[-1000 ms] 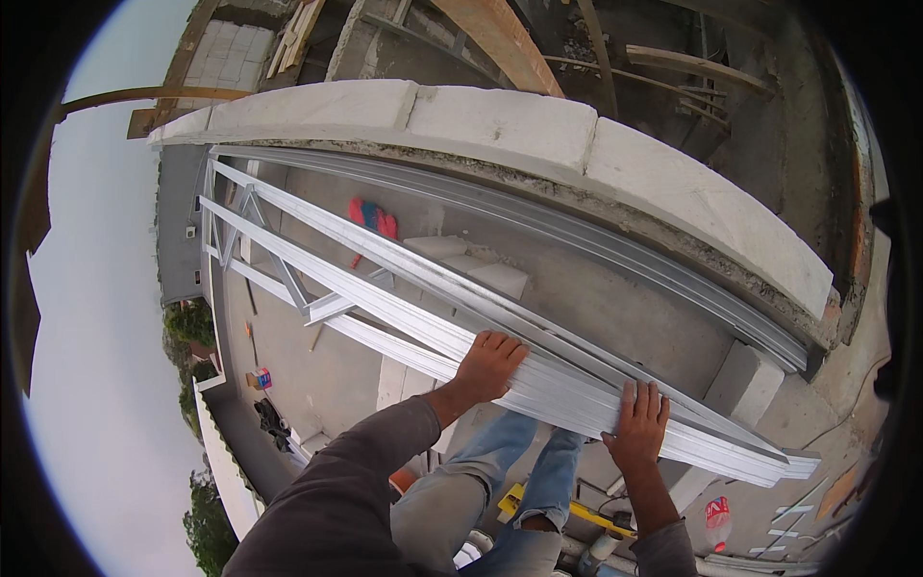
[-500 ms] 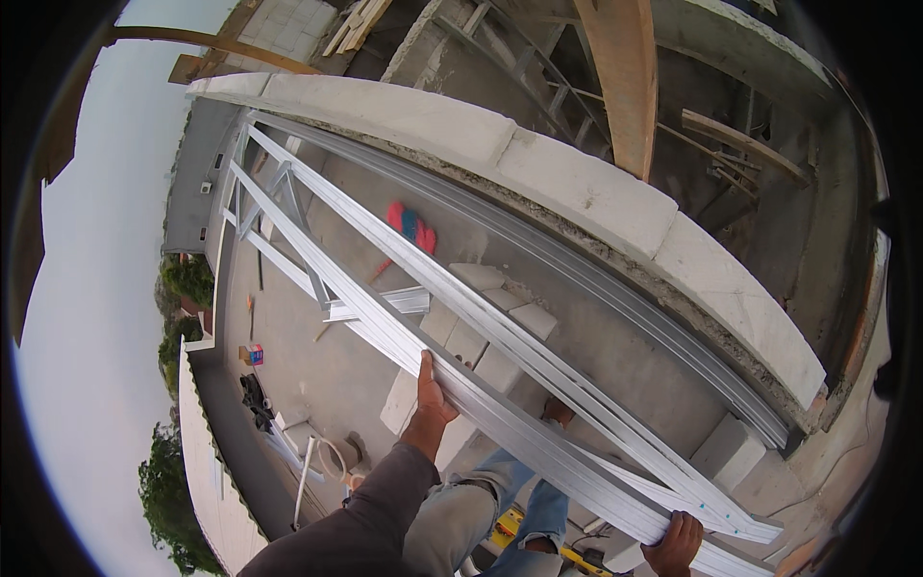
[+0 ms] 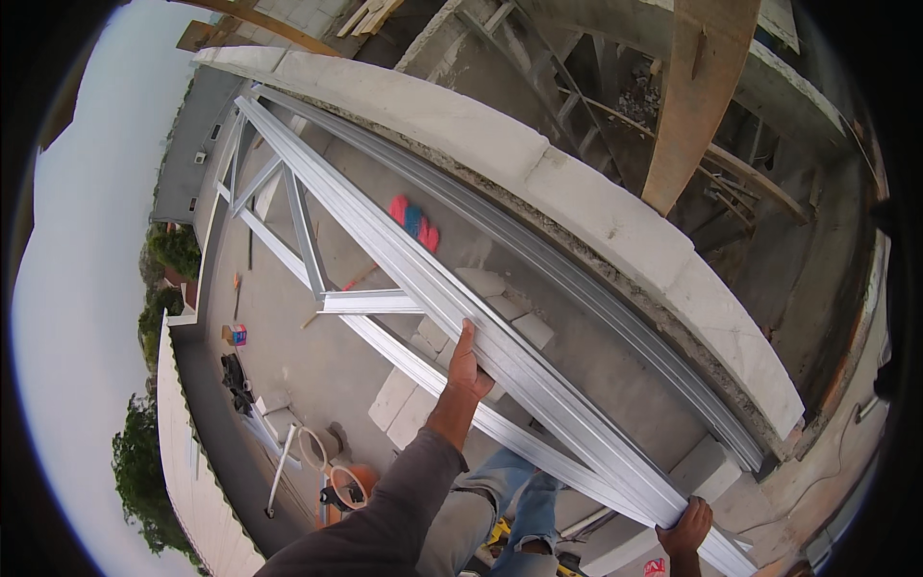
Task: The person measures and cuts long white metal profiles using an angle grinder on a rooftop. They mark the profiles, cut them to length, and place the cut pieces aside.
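A long silvery steel channel [image 3: 562,399] runs diagonally from the upper left to the lower right. My left hand [image 3: 465,370] grips its near edge around mid-length, with one finger stretched over the metal. Further along, near the lower right end, my right hand [image 3: 686,527] wraps over it. The channel lies up against the far chord of a triangular metal truss frame. Below it runs the frame's near chord [image 3: 385,346], joined by slanting struts [image 3: 304,229] and a short crosspiece [image 3: 370,302]. The palms are partly hidden.
Beyond the frame, more channels [image 3: 538,252] lie along a pale block wall [image 3: 481,135], with a drop and a wooden plank [image 3: 697,106] behind. White blocks [image 3: 394,404], a pink and blue bundle [image 3: 413,223] and an orange bucket [image 3: 354,484] are on the floor.
The channel has moved away from me, from between the two chords to against the far chord. Both hands have moved with it, still gripping, and the left arm reaches further out.
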The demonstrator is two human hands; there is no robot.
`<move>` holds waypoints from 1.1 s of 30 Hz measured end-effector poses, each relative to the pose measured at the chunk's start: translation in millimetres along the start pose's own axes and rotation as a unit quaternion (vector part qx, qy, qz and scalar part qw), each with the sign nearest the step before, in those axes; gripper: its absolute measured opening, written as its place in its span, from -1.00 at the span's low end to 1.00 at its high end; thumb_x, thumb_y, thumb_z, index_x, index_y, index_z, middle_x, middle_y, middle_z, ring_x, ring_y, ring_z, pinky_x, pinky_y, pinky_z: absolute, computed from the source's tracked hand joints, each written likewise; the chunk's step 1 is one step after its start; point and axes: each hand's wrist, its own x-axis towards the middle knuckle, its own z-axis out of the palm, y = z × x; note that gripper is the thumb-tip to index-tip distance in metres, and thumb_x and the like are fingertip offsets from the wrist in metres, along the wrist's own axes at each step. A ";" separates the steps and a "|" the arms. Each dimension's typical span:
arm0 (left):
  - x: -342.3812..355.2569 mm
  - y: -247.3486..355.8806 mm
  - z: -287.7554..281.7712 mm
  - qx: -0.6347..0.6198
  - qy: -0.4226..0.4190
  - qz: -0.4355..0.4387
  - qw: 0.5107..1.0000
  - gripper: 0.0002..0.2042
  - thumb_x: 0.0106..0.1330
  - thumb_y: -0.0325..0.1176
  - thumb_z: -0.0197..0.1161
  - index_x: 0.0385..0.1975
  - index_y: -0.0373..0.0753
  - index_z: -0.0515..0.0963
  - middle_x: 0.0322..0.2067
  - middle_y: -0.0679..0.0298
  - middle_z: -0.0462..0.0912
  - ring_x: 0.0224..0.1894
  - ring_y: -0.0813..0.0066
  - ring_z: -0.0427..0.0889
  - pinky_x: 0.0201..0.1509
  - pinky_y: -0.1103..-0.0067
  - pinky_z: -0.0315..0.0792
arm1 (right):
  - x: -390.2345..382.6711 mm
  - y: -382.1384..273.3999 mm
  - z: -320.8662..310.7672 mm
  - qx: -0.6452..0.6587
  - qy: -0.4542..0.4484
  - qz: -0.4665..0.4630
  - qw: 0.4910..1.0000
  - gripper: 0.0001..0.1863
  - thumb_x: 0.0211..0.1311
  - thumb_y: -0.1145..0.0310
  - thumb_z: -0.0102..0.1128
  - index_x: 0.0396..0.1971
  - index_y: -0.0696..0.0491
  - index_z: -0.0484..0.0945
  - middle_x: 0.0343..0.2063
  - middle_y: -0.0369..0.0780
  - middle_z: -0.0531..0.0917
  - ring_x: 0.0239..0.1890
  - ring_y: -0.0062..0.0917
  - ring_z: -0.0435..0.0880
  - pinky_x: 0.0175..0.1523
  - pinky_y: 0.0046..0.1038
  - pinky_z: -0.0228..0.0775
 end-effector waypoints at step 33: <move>-310.6 52.1 -301.3 0.923 -0.256 -0.086 0.273 -0.67 0.41 -0.20 0.26 0.05 -0.26 0.57 -0.04 -0.03 0.73 0.06 -0.07 0.73 0.09 0.08 0.57 | -37.1 -152.3 65.4 0.219 -0.203 0.157 0.941 -0.38 0.12 0.20 0.49 0.14 0.14 0.52 0.07 0.13 0.59 0.08 0.10 0.62 0.11 0.03 0.54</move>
